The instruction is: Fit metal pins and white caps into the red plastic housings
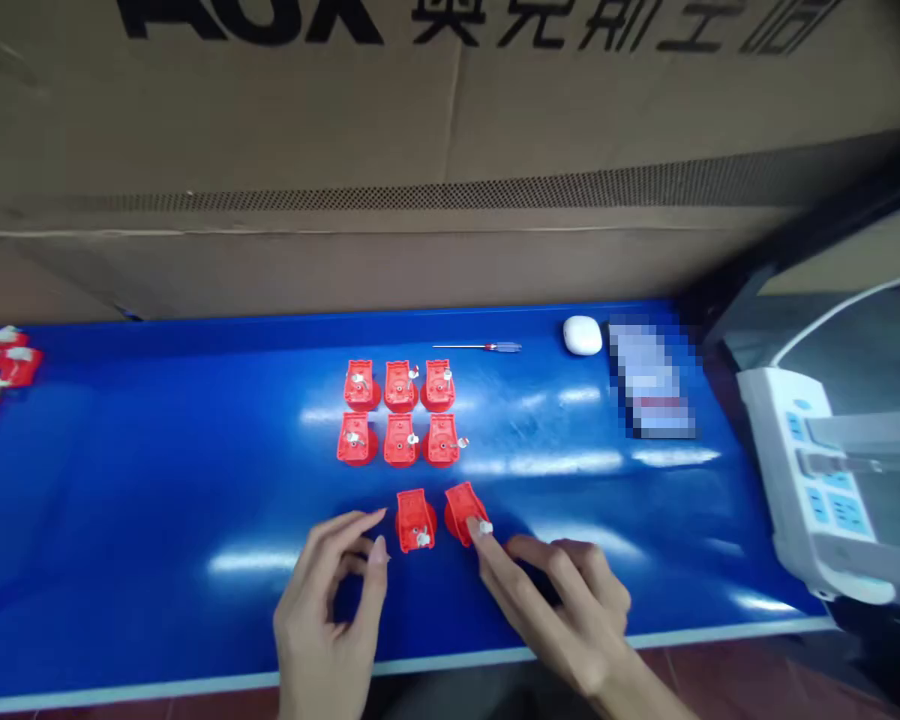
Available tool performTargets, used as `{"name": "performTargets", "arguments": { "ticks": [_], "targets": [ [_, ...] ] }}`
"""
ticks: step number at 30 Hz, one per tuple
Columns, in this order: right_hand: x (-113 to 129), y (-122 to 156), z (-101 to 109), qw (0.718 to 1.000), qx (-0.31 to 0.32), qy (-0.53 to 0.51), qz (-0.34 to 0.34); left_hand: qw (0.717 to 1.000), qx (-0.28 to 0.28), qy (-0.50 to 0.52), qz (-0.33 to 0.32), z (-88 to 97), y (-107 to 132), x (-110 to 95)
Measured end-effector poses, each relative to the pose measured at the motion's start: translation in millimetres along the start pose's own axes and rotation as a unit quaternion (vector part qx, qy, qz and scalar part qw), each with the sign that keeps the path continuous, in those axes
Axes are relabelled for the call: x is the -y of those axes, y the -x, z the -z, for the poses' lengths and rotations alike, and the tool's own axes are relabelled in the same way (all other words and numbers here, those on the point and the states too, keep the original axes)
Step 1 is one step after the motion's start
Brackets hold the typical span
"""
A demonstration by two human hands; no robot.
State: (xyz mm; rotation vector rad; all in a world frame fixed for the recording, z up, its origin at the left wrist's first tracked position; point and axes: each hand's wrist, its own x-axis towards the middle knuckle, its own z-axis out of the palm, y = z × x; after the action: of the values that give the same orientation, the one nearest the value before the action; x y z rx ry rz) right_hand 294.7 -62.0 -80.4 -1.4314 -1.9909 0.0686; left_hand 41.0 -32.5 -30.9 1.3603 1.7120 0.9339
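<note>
My left hand is held with thumb and fingers curved and apart, nothing between them. Just right of its fingertips sits a red plastic part with a round base and a small white piece near its front edge. A second red plastic part is turned at an angle beside it. The index finger of my right hand reaches out and touches that second part, close to its small white piece. The other visible fingers are bent and spread; the right thumb is hidden. Behind, similar red parts stand in two rows of three.
A thin screwdriver and a white rounded case lie toward the back of the blue table. Right of them is a blurred flat object. A power strip is at right, more red parts at far left, cardboard behind.
</note>
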Motion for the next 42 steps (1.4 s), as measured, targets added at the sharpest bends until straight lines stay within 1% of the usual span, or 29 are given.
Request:
{"name": "performTargets", "arguments": {
  "ticks": [3,5,7,10,12,17,21,23,25,27,29,30,31,33,35,36,37,39,42],
  "targets": [
    [-3,-6,1,0.998,-0.025,0.044,0.043,0.997,0.014,-0.047,-0.063,-0.1,1,-3],
    [-2,-13,2,0.996,-0.027,0.057,0.060,0.991,0.036,-0.077,-0.105,-0.3,1,-6],
    [0,-20,3,0.995,-0.020,0.058,0.073,0.986,0.049,-0.100,-0.124,-1.3,-1,-8],
    [1,-29,6,0.994,-0.010,0.047,0.093,0.985,0.050,-0.110,-0.120,-5.2,-4,-9],
    [0,-35,8,0.994,-0.007,0.039,0.105,0.988,0.047,-0.098,-0.108,-9.2,-5,-8],
    [-5,-48,15,0.991,0.004,0.023,0.128,0.996,0.006,-0.068,-0.060,-20.8,-3,-3],
    [-8,-52,21,0.991,0.009,0.016,0.133,0.997,-0.012,-0.055,-0.049,-26.7,-3,-2],
    [-10,-51,20,0.992,0.001,-0.015,0.127,0.997,-0.022,-0.052,-0.053,-28.6,-3,-3],
    [-11,-47,17,0.992,-0.022,-0.063,0.108,0.996,-0.034,-0.052,-0.062,-30.0,-2,-4],
    [-13,-44,14,0.989,-0.055,-0.109,0.080,0.995,-0.042,-0.055,-0.072,-30.6,-1,-4],
    [-14,-43,12,0.988,-0.069,-0.133,0.043,0.995,-0.045,-0.057,-0.073,-30.2,1,-2],
    [-15,-45,12,0.987,-0.059,-0.146,0.017,0.995,-0.045,-0.057,-0.071,-29.7,1,-1],
    [-16,-47,13,0.986,-0.033,-0.161,-0.010,0.995,-0.044,-0.057,-0.068,-28.9,1,0],
    [-19,-54,16,0.978,0.051,-0.194,-0.051,0.995,-0.039,-0.058,-0.064,-27.3,1,2],
    [-22,-61,20,0.963,0.139,-0.225,-0.057,0.996,-0.034,-0.060,-0.064,-25.9,0,3],
    [-23,-64,21,0.955,0.168,-0.237,-0.052,0.996,-0.031,-0.060,-0.063,-25.3,-1,2],
    [-24,-66,22,0.949,0.188,-0.248,-0.050,0.996,-0.026,-0.060,-0.063,-24.8,-2,2],
    [-23,-69,24,0.941,0.208,-0.263,-0.047,0.996,-0.013,-0.060,-0.060,-24.2,-2,0],
    [-20,-67,25,0.940,0.212,-0.264,-0.041,0.996,0.006,-0.057,-0.062,-24.5,-2,-3]
  ]
}}
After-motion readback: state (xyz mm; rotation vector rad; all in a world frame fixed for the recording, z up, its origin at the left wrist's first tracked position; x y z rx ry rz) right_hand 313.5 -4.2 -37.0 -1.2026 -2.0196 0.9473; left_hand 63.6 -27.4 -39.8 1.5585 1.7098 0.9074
